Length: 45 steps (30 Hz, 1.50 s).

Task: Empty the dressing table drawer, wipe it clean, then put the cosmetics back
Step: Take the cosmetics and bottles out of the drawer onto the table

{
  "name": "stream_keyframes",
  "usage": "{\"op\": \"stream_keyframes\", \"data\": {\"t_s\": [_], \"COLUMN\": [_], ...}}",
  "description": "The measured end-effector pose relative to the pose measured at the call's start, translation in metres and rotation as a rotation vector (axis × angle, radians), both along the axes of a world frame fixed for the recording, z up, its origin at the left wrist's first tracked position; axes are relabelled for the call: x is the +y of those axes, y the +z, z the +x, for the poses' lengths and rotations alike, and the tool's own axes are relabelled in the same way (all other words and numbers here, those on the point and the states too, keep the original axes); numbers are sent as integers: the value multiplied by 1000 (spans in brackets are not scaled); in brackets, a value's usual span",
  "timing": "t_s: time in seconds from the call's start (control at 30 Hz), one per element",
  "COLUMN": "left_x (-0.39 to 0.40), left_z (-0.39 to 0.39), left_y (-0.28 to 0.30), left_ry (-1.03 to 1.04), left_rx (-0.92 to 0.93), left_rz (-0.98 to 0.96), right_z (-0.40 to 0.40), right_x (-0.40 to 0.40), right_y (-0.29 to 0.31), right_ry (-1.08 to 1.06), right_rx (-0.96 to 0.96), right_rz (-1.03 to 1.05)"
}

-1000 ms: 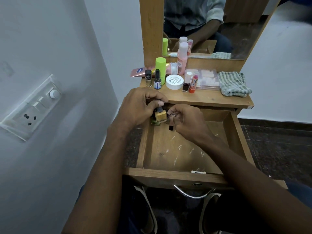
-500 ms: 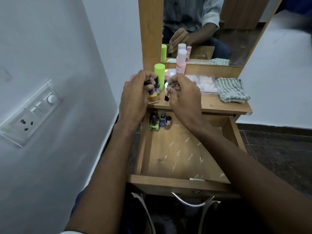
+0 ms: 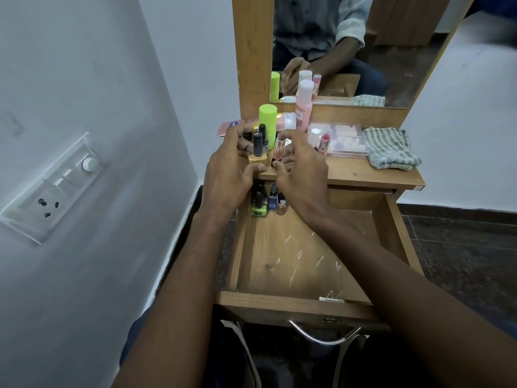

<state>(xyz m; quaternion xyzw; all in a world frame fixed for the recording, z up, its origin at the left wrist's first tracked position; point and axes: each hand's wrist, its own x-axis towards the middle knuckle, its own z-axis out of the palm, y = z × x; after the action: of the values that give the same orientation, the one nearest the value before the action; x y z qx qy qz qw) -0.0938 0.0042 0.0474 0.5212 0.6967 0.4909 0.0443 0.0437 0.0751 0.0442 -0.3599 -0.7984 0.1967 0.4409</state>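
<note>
The wooden drawer (image 3: 293, 264) stands pulled open below the dressing table top (image 3: 363, 175). At its back left corner remain a green bottle (image 3: 258, 210), a blue bottle (image 3: 272, 198) and a reddish bottle (image 3: 282, 204). My left hand (image 3: 226, 180) holds a yellow nail polish bottle (image 3: 257, 158) with a black cap upright at the table top's front edge. Beside it, my right hand (image 3: 302, 175) pinches a small red bottle with a clear cap (image 3: 279, 148).
On the table top stand a lime green tube (image 3: 267, 119), a pink bottle (image 3: 303, 107), a lip balm (image 3: 324, 140) and a clear plastic box (image 3: 345, 141). A striped cloth (image 3: 390, 148) lies at the right. A mirror (image 3: 349, 51) rises behind; a switch panel (image 3: 56, 186) is on the left wall.
Both hands rose from the back of the drawer to the table top's front edge, carrying the yellow bottle and the small clear-capped bottle. Three bottles in the drawer came into view.
</note>
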Motion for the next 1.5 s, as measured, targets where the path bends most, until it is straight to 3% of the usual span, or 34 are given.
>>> {"op": "stream_keyframes", "data": {"t_s": [0.5, 0.9, 1.2, 1.3, 1.37, 1.5], "left_x": [7, 6, -12, -19, -19, -20], "left_z": [-7, -9, -3, -2, -5, -5], "left_y": [-9, -13, -7, -7, -10, -13], "left_ry": [108, 142, 117, 28, -39, -22], "left_rx": [-123, -68, 87, 256, 340, 354], "left_rz": [47, 78, 134, 49, -113, -351], "right_z": [-16, -11, 10, 24, 27, 25], "right_x": [7, 2, -8, -17, -17, -19], "right_y": [1, 0, -8, -22, -27, -30], "right_ry": [-72, -70, -61, -4, 15, -4], "right_rx": [-50, -50, -38, -222, -349, -511], "right_rz": [82, 126, 147, 230, 224, 224]}}
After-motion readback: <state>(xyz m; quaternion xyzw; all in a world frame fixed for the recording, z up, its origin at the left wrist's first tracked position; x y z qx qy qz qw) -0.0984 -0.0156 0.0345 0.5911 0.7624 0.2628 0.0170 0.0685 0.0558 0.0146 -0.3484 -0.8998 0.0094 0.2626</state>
